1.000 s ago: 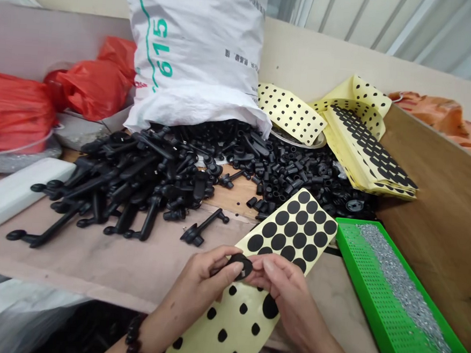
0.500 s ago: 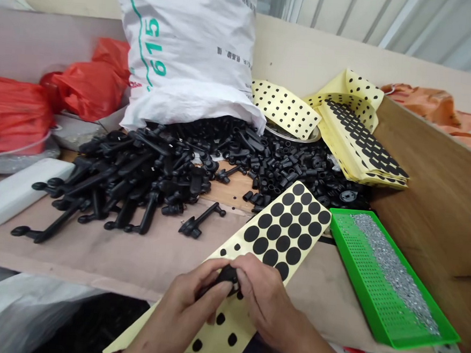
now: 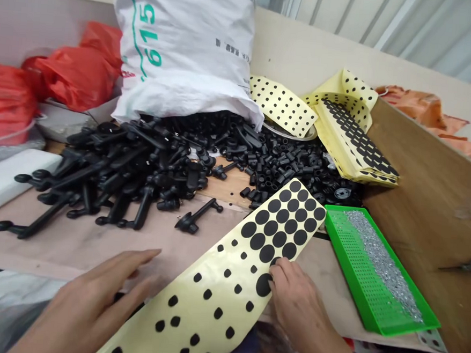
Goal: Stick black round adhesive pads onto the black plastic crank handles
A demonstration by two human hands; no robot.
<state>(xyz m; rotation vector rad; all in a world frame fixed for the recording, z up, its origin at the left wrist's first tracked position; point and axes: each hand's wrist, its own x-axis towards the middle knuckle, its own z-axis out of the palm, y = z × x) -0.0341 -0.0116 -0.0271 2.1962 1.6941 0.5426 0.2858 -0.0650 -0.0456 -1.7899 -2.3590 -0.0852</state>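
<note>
A long yellow backing sheet with black round stickers slants across the front of the bench. My right hand is at its right edge, fingers pinched at a black round sticker that appears partly lifted; the fingertips cover another sticker's edge. To the left of the sheet, my left hand is slightly blurred, its fingers stretched out and apart, with nothing visible in them. Beyond the sheet lies a single black crank handle, near a large heap of similar handles.
A white sack stands behind the heap. Small black caps are piled mid-bench. At right sit a green tray of small silvery pieces, folded sticker sheets and a brown board. Red bags and a white block are left.
Both hands held a small black part together over the sheet; it is no longer seen. My left hand has moved left and opened. My right hand has shifted right to the round stickers.
</note>
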